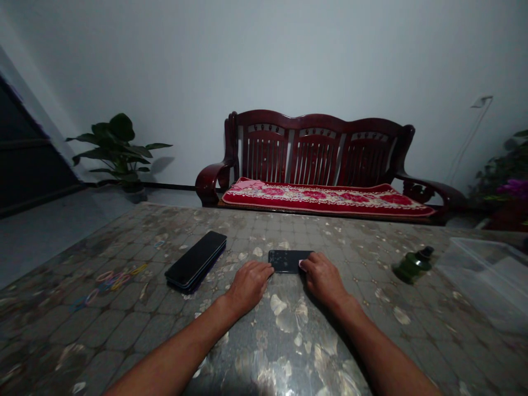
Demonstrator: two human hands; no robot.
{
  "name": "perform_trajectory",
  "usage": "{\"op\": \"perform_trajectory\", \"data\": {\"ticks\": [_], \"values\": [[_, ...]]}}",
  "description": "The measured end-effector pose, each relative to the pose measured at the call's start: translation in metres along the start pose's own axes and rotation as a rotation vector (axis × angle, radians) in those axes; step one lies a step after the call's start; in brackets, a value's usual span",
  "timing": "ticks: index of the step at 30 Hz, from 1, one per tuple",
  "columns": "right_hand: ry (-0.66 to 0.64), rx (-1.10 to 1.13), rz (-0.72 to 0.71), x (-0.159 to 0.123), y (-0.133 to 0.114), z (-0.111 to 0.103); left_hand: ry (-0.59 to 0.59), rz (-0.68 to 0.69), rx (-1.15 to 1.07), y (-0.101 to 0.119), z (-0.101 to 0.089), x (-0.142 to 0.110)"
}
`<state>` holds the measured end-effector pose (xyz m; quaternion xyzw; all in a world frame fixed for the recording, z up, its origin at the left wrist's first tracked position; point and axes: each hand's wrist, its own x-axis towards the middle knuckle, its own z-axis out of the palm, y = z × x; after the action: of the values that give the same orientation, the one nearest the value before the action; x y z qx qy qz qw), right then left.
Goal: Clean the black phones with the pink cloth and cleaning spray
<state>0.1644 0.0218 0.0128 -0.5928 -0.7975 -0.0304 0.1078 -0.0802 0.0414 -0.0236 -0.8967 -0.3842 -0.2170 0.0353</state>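
A small black phone [287,260] lies flat on the patterned table [264,330], straight ahead of me. My left hand [249,284] rests on the table with curled fingers touching the phone's left end. My right hand [323,278] has its fingers curled against the phone's right end, the thumb tip pressing its near edge. Both hands flank the phone and appear to grip its ends. To the left, a stack of larger dark phones [197,267] lies diagonally, untouched.
Coloured rubber bands [117,278] are scattered at the left of the table. A green bottle [412,266] lies on its side at the right, beside a clear plastic box [487,275]. A red wooden bench [317,165] and a potted plant [119,148] stand behind the table.
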Motion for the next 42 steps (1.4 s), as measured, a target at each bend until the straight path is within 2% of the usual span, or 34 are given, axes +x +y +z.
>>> {"op": "perform_trajectory", "data": {"ticks": [3,5,9,12,15,22,28,34,39,42], "values": [[-0.015,0.015,-0.125,0.000,-0.014,0.000,-0.026,-0.011,0.011,0.002,-0.004,0.003],[-0.018,0.022,-0.136,0.000,-0.013,0.000,-0.030,-0.013,0.016,0.002,-0.007,0.005],[0.032,0.024,-0.001,0.000,0.008,0.002,-0.039,0.009,0.009,0.003,-0.010,0.011],[0.083,0.063,0.103,0.001,0.019,0.005,-0.098,0.050,-0.004,0.000,-0.011,0.021],[0.138,0.175,0.166,0.002,0.023,0.008,-0.180,0.091,-0.014,-0.008,-0.009,0.034],[0.223,0.440,0.269,0.007,0.032,0.017,-0.269,0.177,-0.092,-0.030,-0.006,0.049],[0.214,0.468,0.296,0.008,0.034,0.017,-0.308,0.253,0.006,-0.023,-0.011,0.057],[0.210,0.540,0.340,0.010,0.035,0.020,-0.406,0.297,0.143,-0.013,-0.022,0.065],[0.223,0.766,0.454,0.016,0.039,0.029,-0.393,0.306,0.084,-0.010,-0.022,0.070],[0.237,0.942,0.558,0.019,0.043,0.032,-0.427,0.330,0.140,-0.010,-0.023,0.075]]}}
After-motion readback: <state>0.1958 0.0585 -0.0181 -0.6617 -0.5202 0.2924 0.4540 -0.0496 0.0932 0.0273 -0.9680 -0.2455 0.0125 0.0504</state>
